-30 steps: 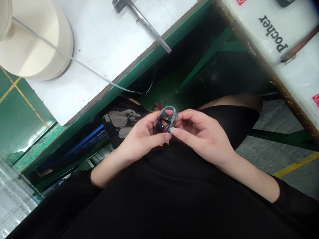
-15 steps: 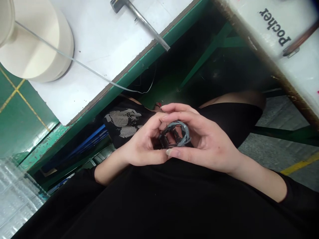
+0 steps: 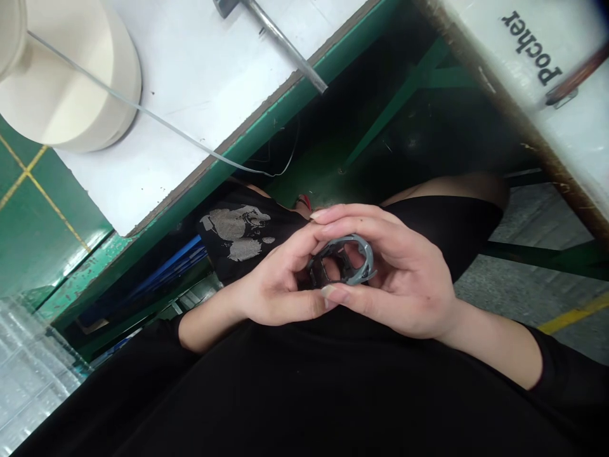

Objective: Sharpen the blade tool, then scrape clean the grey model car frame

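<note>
My ring-shaped part was grey and black; my black clothing bore a pale grey print.

The grey ring looks like moulded plastic, smooth with a soft sheen; the dark frame catches glossier highlights. The hammer-like tool has a shaft of smooth, shiny metal. The cream drum is smooth and satin, apparently plastic, while the strand looks smooth and is either plastic or wire (which of the 2, I cannot tell). The white sheet resembles matt paper. Glossy paint coats the green rail, chipped and rough near its corner. The white wrapping is shiny plastic film; the brown board edge looks rough. The shirt is matt black cloth.
</note>
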